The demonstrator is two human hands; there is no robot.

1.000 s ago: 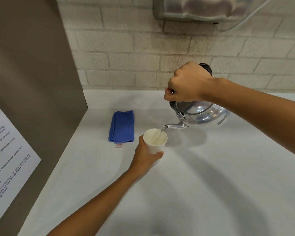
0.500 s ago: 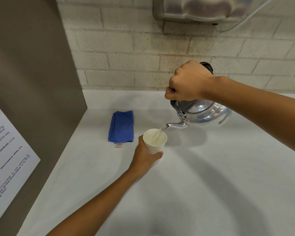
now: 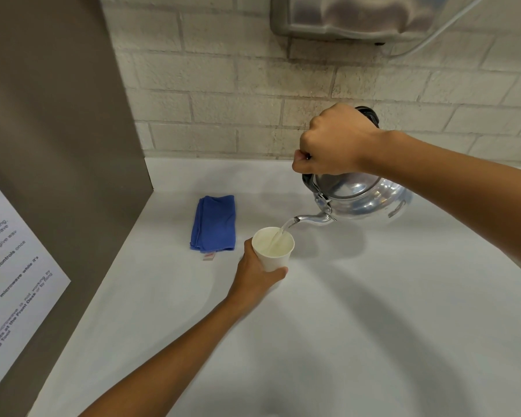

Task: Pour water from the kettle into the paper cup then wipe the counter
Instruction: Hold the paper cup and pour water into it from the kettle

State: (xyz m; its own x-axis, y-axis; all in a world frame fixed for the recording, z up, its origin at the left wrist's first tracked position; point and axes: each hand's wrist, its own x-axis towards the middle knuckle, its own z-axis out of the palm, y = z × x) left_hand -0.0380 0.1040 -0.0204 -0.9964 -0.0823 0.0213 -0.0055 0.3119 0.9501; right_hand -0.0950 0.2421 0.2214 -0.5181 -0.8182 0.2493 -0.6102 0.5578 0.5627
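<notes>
Head view is showing the pour in full flow: the right hand [image 3: 331, 142] is wrapped in a fist around the kettle's black handle, tipping the shiny metal kettle [image 3: 361, 197] above the white counter [image 3: 373, 326], and a thin stream is running from the spout [image 3: 310, 219] straight into the paper cup [image 3: 272, 248]. The left hand [image 3: 253, 278] is gripping the cup from below and behind, fingers curled round its wall, steadying it just off to the spout's near side. Water is sitting fairly high inside the cup, though I can't tell exactly how close to the rim. So the pouring looks well along, I'd say nearly done. The wiping isn't started: the folded blue cloth [image 3: 214, 222] is lying untouched near the cup, toward the wall.
</notes>
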